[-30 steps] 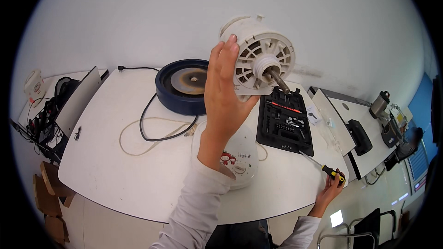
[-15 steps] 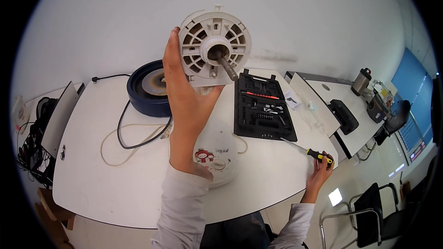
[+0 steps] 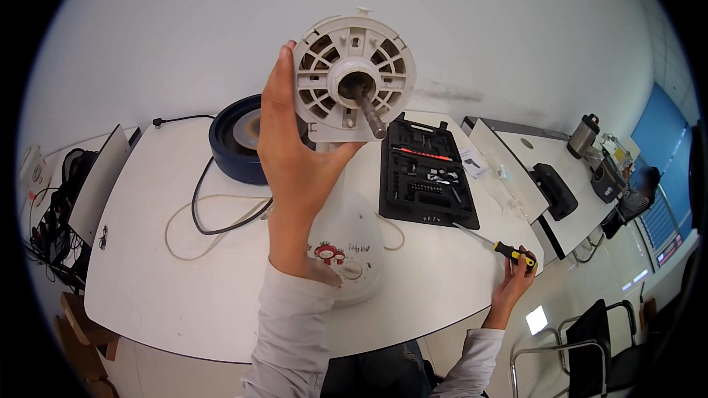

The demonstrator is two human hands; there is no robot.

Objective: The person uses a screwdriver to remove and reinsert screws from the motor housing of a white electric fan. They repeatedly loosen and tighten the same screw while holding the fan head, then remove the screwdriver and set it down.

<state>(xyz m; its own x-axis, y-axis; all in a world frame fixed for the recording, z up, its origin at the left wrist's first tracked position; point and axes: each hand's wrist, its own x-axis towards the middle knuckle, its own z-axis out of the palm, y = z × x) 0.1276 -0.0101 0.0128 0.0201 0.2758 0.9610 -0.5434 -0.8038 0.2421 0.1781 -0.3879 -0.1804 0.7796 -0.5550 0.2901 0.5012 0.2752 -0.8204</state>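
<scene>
My left hand [image 3: 291, 169] is wrapped round the back of a white fan motor head [image 3: 355, 63], thumb underneath and fingers up its left side. A slotted round face is toward me, and a metal shaft [image 3: 372, 119] sticks out of its centre. Below it stands the fan's white base [image 3: 358, 232], with a red cartoon print and a round knob [image 3: 352, 270]; my forearm hides part of it. At the table's right edge my right hand [image 3: 514, 287] is closed on the yellow-and-black handle of a screwdriver [image 3: 509, 252]. The blade points up-left toward the tool case.
An open black tool case [image 3: 428, 206] with bits lies right of the fan. Behind my left hand sits a dark blue round appliance [image 3: 228, 166] with a black cord. A pale cord [image 3: 168, 239] loops over the white table [image 3: 169, 302]. Black chairs [image 3: 590, 339] stand right; a person sits farther off.
The motor head appears slightly farther right in the view, as do the case and base. Both hands keep their holds.
</scene>
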